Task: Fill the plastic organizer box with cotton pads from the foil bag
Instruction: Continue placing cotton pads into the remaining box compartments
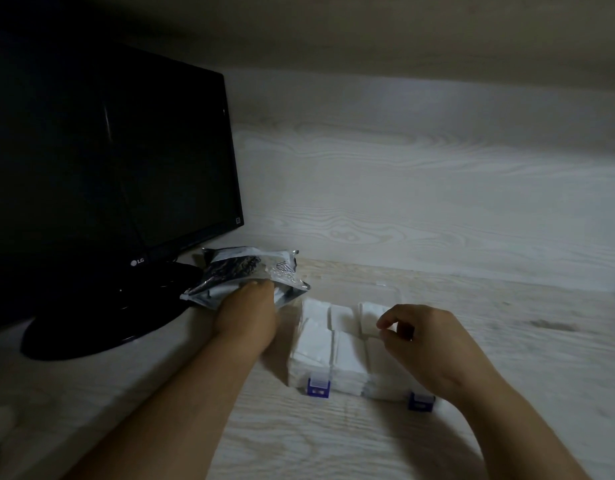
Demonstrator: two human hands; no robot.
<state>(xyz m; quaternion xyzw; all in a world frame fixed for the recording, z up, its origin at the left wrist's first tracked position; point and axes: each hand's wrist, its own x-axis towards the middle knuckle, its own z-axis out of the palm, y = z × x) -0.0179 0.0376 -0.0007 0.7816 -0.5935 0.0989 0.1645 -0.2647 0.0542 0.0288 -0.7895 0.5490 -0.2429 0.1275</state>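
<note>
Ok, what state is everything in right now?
Monitor: off, screen dark.
Foil bag: open, left hand's fingers inside.
Organizer box: open, blue latches undone.
Cotton pads: filling the box's compartments.
Right hand: fingers curled over the back right pads; hold unclear.

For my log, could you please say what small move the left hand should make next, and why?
Probably draw the left hand out of the silver foil bag with a stack: it reaches into the bag's mouth, and the right hand hovers over the clear plastic organizer box of white cotton pads.
</note>
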